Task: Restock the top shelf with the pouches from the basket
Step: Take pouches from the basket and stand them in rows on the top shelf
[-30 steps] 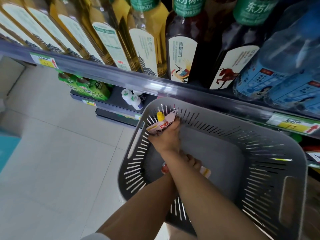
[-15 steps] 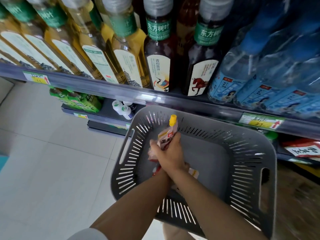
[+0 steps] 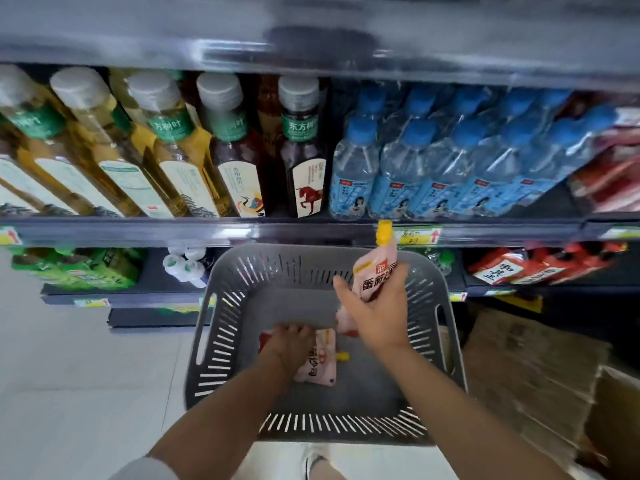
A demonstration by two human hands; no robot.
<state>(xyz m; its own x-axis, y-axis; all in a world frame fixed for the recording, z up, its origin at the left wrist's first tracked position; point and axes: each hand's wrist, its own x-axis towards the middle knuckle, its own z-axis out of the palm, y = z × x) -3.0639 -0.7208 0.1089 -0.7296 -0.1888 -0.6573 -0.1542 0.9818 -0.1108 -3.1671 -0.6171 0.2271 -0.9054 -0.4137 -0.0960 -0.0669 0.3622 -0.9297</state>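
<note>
A grey slotted basket [image 3: 221, 327] sits below the shelves. My right hand [image 3: 377, 315] is shut on a pale pink spouted pouch [image 3: 375, 270] with a yellow cap, held upright above the basket's far right side. A second pink pouch seems to hang below the same hand, partly hidden. My left hand [image 3: 289, 344] rests on another pouch [image 3: 320, 363] lying flat on the basket floor, its yellow cap pointing right. The fingers cover the pouch's left part. The edge of a higher shelf [image 3: 311, 46] runs blurred across the top.
Tea bottles [image 3: 173, 150] and dark bottles [image 3: 304, 157] fill the middle shelf, with blue-capped water bottles [image 3: 433, 161] to their right. Red packets [image 3: 540, 265] lie on a lower shelf at right, green cartons [image 3: 79, 268] at left. Cardboard boxes [image 3: 533, 375] stand right of the basket.
The view has tilted up, showing a higher shelf edge. My right hand has lifted its pouch up and to the right. My left hand, hidden under the right arm before, now shows on a pouch.
</note>
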